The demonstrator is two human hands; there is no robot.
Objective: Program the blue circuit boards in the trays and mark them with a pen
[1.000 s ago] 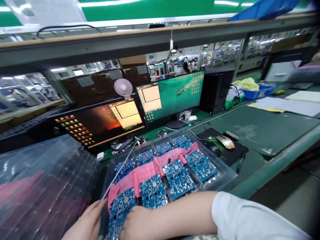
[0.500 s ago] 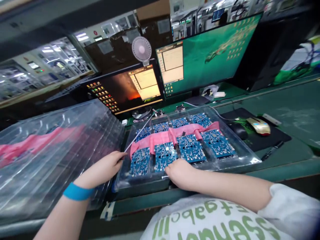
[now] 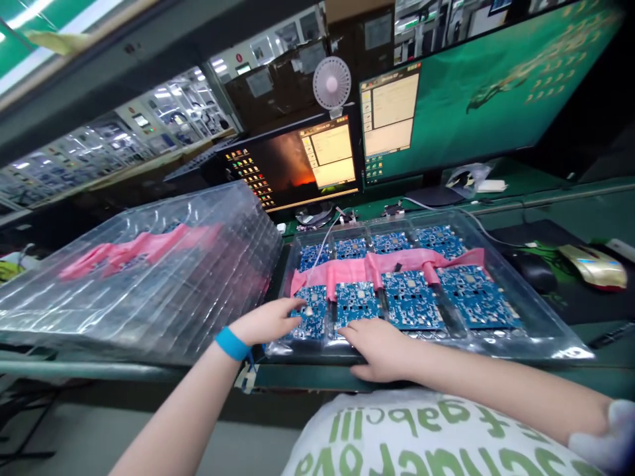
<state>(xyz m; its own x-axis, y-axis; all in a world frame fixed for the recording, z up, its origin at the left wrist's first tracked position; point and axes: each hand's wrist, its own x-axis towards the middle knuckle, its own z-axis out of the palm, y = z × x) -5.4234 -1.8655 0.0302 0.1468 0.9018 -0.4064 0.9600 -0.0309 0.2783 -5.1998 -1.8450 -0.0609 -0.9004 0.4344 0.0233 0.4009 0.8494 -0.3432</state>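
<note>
The left hand (image 3: pixel 265 320), with a blue wristband (image 3: pixel 231 344), lies open and its fingertips (image 3: pixel 297 305) touch the front-left circuit board (image 3: pixel 312 312), while the right hand (image 3: pixel 381 350), also open and grasping nothing, rests at the next board (image 3: pixel 357 303), both boards among 8 in a clear plastic tray (image 3: pixel 570 352) at the bench's front edge (image 3: pixel 307 378).

The left hand (image 3: pixel 265 322) is covering part of the front-left circuit board (image 3: pixel 317 317), and the right hand (image 3: pixel 380 350) is hiding the front edge of the next board (image 3: pixel 357 301). The picture's top edge is cutting off the right monitor (image 3: pixel 486 86), the bottom edge is cropping the shirt lettering (image 3: pixel 421 436), and the board components (image 3: pixel 411 297) are showing too small to tell apart.
</note>
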